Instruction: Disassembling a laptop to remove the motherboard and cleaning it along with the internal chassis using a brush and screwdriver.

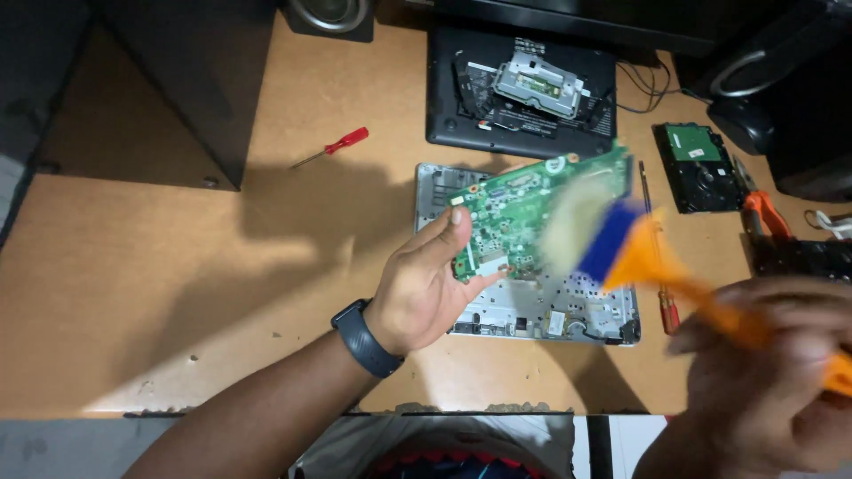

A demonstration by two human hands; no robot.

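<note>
My left hand grips the lower left edge of a green circuit board and holds it tilted above a grey laptop chassis. My right hand is closed around the orange handle of a paintbrush with a blue band and pale bristles. The brush is blurred with motion and its bristles lie over the right part of the board. A dark watch sits on my left wrist.
A black laptop base with a metal drive part lies behind the chassis. A red-handled screwdriver rests to the left, a hard drive and orange-handled pliers to the right. Another screwdriver lies beside the chassis. A dark box stands at back left.
</note>
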